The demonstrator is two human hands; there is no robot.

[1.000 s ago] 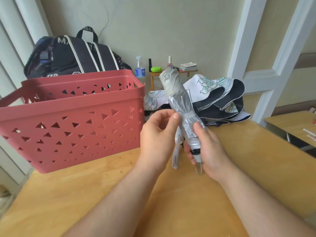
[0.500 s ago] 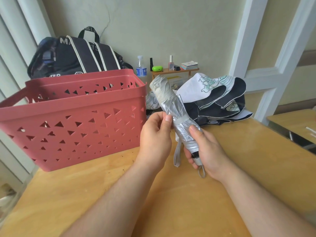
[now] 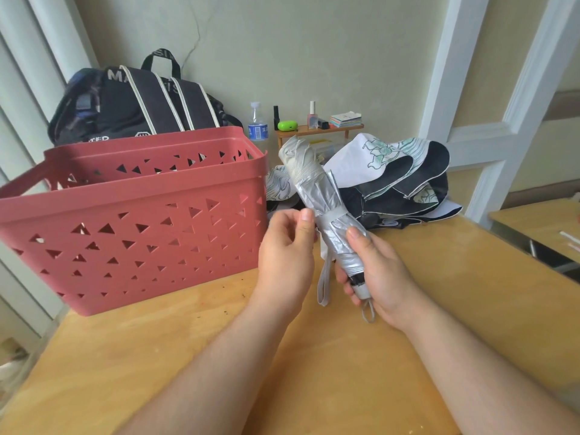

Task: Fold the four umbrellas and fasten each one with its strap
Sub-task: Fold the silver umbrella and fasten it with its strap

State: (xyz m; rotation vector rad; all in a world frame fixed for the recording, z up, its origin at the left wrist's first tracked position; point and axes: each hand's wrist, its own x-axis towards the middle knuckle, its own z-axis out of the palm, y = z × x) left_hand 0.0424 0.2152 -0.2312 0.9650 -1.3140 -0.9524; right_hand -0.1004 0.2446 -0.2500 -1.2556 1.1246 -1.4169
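Right hand (image 3: pixel 381 271): fingers and thumb wrapped around the lower end of a folded silver umbrella (image 3: pixel 326 211), held above the wooden table (image 3: pixel 345 365) and tilted with its tip up and to the left. Left hand (image 3: pixel 287 246): fingers curled, thumb tip touching the umbrella's side at the strap (image 3: pixel 334 212), which runs as a pale band around the canopy; whether it pinches the strap end cannot be told. A grey wrist loop (image 3: pixel 324 284) hangs from the handle end between the two hands, and a smaller cord loop (image 3: pixel 367 312) hangs below the right hand.

Surroundings, in descending size: wooden table; red plastic basket (image 3: pixel 131 221) with triangular perforations, standing on the table left of the hands; black backpack (image 3: pixel 135 105) with white trim, behind the basket against the wall; an unfolded black-and-white patterned umbrella (image 3: pixel 401 183), lying in a heap at the far table edge behind the silver one; small wooden shelf (image 3: pixel 320 130) against the wall, bearing a green case (image 3: pixel 287 125), two small bottles and a stack of cards (image 3: pixel 346 119); clear water bottle (image 3: pixel 258 125) just left of the shelf.
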